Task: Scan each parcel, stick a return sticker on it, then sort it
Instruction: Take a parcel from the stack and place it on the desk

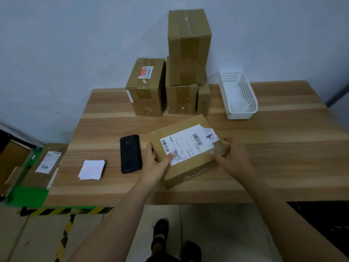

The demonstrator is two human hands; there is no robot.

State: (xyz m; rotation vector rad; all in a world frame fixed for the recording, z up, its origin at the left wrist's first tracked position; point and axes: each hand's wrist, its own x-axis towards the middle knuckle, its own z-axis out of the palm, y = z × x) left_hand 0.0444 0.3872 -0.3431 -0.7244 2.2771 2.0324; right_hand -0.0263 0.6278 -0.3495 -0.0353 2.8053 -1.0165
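Near the desk's [283, 133] front edge, the left hand [156, 164] and right hand [231, 157] are gripping an unstickered parcel [188, 148]. More boxes [181, 97] are waiting at the back edge.

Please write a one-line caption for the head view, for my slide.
Left hand and right hand hold a labelled parcel at the table, beside a device and stickers; boxes stand behind.

A matt cardboard parcel [191, 166] bears a smooth white paper label [188, 143]; the table [283, 148] is wood-grain, the basket [244, 95] white plastic.
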